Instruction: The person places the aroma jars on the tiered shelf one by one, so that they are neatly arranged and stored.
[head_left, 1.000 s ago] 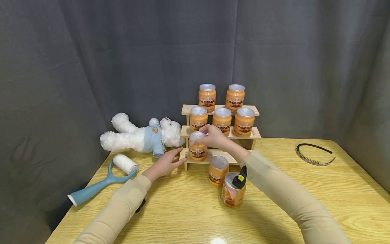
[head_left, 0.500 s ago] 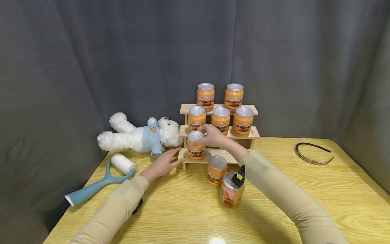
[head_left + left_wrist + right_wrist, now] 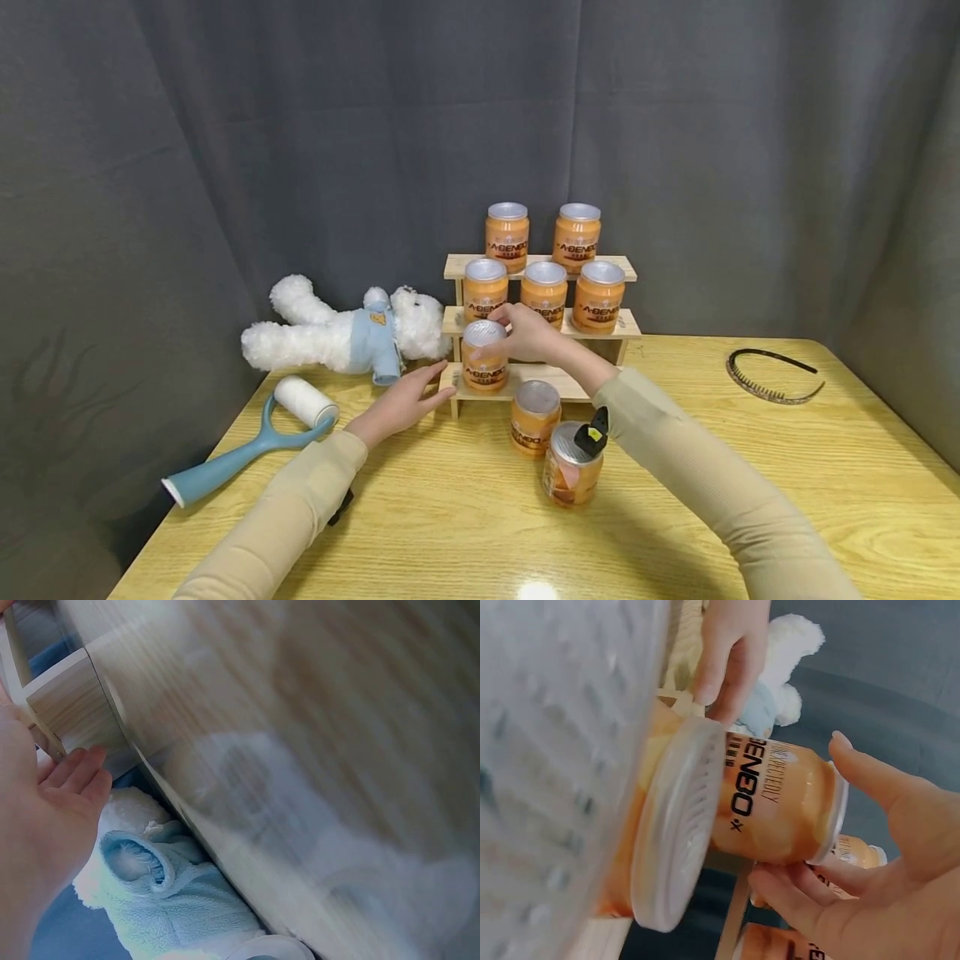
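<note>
A three-tier wooden stand (image 3: 540,385) holds orange jars with silver lids. At the left of its lowest step, an upright jar (image 3: 484,375) is gripped near its lid by my right hand (image 3: 528,335). From the right wrist view, the thumb and fingers lie on opposite sides of this jar (image 3: 780,799). My left hand (image 3: 401,402) rests with fairly straight fingers at the left end of the lowest step; the left wrist view shows the fingertips by the wooden frame (image 3: 75,712). Two more jars stand on the table before the stand, one (image 3: 536,421) behind the other (image 3: 572,475).
Three jars (image 3: 598,302) line the middle step and two (image 3: 507,240) the top. Left of the stand lies a white plush toy (image 3: 337,337) in blue clothes. A blue-handled lint roller (image 3: 240,462) is nearer the table's left edge. A headband (image 3: 765,387) lies at right.
The whole head view has shifted slightly. Both hands and the jars hold their places, with the right hand staying on the jar.
</note>
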Motion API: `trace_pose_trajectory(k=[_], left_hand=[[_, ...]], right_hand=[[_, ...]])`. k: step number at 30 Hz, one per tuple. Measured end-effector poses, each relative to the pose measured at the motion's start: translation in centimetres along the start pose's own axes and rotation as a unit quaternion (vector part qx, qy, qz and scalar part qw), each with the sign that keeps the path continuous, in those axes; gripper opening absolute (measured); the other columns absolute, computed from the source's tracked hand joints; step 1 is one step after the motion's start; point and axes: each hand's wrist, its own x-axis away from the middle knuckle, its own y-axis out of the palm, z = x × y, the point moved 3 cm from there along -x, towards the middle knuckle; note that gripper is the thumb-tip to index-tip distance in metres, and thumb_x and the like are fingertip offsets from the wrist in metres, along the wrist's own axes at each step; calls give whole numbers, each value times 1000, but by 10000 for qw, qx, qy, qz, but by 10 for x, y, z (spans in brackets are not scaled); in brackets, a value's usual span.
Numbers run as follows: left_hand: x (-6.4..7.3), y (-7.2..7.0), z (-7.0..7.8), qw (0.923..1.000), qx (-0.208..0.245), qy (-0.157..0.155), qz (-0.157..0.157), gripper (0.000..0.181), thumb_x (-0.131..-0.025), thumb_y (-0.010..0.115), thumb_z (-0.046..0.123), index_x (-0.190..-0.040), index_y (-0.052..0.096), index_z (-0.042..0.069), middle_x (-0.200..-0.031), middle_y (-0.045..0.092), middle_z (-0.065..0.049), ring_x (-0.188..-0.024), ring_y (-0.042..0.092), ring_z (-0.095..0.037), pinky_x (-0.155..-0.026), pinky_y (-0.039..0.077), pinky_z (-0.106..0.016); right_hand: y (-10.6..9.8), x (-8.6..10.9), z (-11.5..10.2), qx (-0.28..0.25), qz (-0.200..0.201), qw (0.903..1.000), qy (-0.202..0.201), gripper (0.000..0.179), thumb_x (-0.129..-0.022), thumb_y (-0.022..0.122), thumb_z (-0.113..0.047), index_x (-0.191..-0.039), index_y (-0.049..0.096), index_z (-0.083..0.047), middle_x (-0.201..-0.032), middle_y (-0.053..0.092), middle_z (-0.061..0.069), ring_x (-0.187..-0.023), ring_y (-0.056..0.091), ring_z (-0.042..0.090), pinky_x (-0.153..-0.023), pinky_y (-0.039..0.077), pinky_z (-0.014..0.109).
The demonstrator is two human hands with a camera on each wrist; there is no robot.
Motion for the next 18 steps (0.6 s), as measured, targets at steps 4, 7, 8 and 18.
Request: trace_pose_trajectory(k=[4, 7, 8, 18], left_hand=[[-1, 0, 0, 10000, 35, 29, 14, 68, -96, 48, 45, -148, 28, 5, -147, 38, -15, -126, 48, -30, -106, 40, -45], [-1, -1, 0, 10000, 28, 9, 25, 68, -96, 48, 45, -148, 28, 6, -147, 37, -15, -127, 48, -31, -107, 39, -45], [-1, -1, 0, 10000, 33, 2, 18, 68, -96, 48, 45, -148, 28, 6, -147, 37, -15, -127, 47, -30, -107, 39, -45], [2, -1, 3, 9999, 109, 12, 13, 69, -96, 49, 46, -148, 28, 6, -147, 38, -16, -127, 47, -31, -107, 39, -45]], right_hand=[[-4, 6, 0, -23, -179, 9998, -54, 77, -77, 77, -36, -136, 43, 1, -129, 54, 17, -115, 55, 30, -94, 49, 40], [-7, 13, 0, -150, -291, 9994, -103, 77, -79, 75, -35, -138, 41, 0, -133, 51, 18, -119, 53, 32, -98, 48, 41], [-8, 15, 0, -198, -310, 9993, -101, 77, -79, 75, -35, -138, 41, 0, -135, 50, 18, -121, 53, 33, -99, 47, 42], [-24, 46, 10, -741, 29, 9966, -358, 68, -82, 73, -33, -138, 45, -6, -138, 49, 15, -128, 46, 31, -107, 40, 44]])
